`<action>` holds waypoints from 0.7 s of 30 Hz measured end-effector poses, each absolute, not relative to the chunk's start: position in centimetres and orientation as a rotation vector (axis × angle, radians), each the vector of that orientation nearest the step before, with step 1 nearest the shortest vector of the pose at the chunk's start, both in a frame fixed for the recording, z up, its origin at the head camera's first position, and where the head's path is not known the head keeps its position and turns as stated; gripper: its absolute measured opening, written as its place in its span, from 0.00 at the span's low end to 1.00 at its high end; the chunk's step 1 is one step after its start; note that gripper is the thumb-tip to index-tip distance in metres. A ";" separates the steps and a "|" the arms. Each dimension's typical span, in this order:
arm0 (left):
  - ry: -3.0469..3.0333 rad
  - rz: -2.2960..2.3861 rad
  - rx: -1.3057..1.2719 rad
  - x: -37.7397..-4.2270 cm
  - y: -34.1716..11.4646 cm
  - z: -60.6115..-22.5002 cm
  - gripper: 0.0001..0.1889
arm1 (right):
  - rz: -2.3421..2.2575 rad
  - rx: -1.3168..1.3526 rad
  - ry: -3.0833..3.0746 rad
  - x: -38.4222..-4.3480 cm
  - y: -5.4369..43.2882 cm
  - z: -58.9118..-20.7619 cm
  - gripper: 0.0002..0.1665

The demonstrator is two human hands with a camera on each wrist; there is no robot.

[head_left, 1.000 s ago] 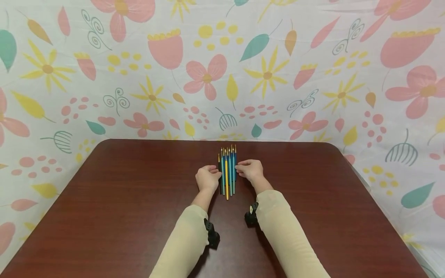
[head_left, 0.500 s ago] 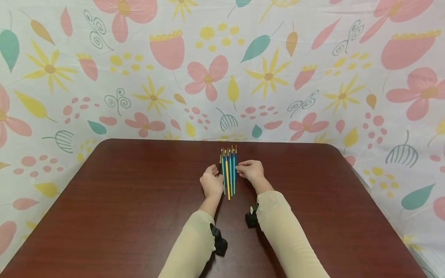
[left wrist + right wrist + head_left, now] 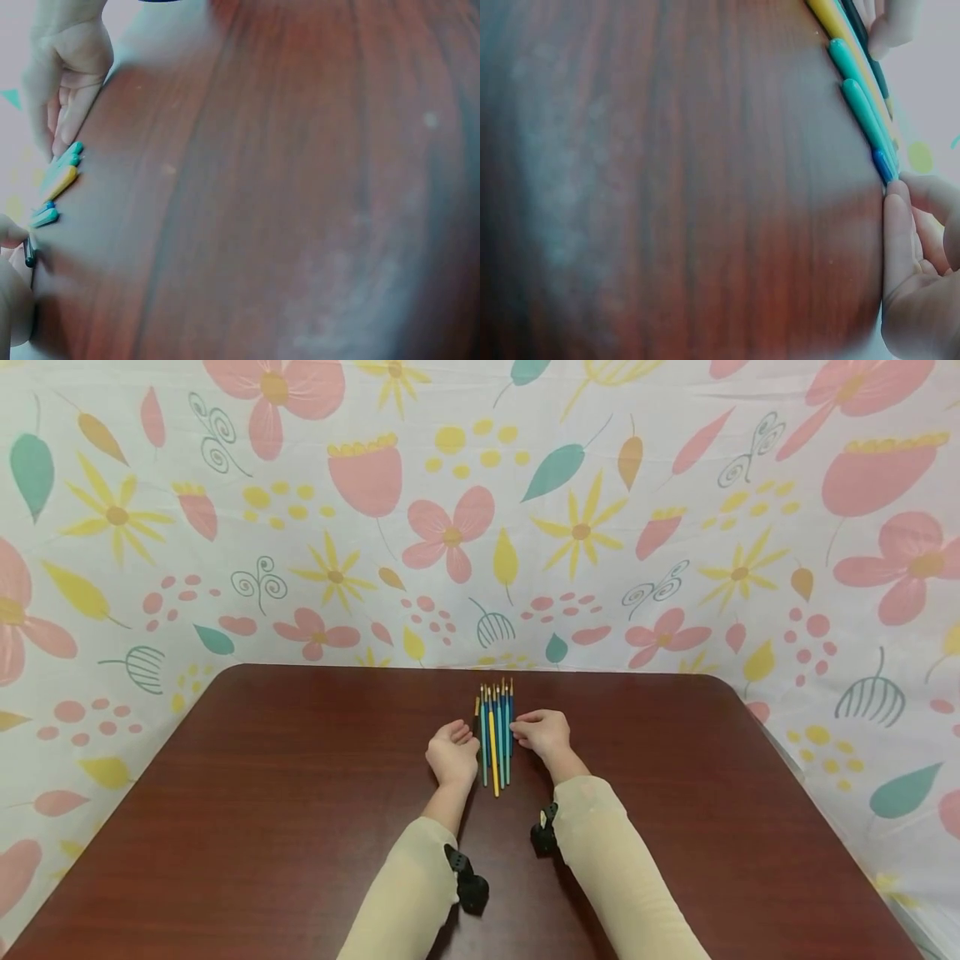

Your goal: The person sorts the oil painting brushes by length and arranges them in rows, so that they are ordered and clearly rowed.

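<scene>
A row of paintbrushes (image 3: 492, 743) lies side by side on the brown table, bristles to the far side, with a yellow-handled one (image 3: 66, 180) and several teal and blue ones. My left hand (image 3: 453, 756) is at the row's left side and holds the black paintbrush (image 3: 29, 253) between thumb and fingers. The black handle's near part is hidden by the hand in the head view. At the right side, my right hand (image 3: 543, 734) pinches the dark blue paintbrush (image 3: 883, 166) with thumb and fingertips. That brush's far part is hidden behind the fingers in the right wrist view.
The table (image 3: 262, 793) extends on both sides of the arms and ends near the brush tips. A cloth (image 3: 660, 460) printed with flowers and leaves hangs behind it. Black wrist cameras (image 3: 472, 893) are strapped to both sleeves.
My left hand has moved slightly right and turned its palm upward, and the black paintbrush has come closer to the row. The right hand stays in place at the row's right side.
</scene>
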State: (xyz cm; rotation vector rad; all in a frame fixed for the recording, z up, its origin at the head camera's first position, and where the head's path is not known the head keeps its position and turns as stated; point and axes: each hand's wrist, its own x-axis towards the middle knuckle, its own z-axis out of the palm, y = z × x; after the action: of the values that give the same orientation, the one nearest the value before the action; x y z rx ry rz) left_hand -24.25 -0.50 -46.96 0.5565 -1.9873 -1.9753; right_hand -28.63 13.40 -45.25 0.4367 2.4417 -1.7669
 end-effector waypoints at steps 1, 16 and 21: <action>-1.980 -1.985 0.566 -24.3 -0.5 -46.9 0.20 | -1.765 0.439 2.444 -28.6 13.4 -45.2 0.15; -1.837 -2.124 0.611 -24.9 -2.1 -45.9 0.21 | -1.733 0.449 2.463 -28.3 13.3 -44.9 0.15; -1.884 -2.087 0.596 -25.4 -3.4 -45.5 0.21 | -1.741 0.454 2.470 -28.3 13.2 -45.1 0.15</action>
State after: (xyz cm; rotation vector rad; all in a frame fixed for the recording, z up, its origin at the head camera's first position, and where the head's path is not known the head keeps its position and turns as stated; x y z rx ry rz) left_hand -25.37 -3.36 -45.53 0.5964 -1.8845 -2.0873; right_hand -28.31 13.21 -45.09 0.4537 2.4702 -1.7410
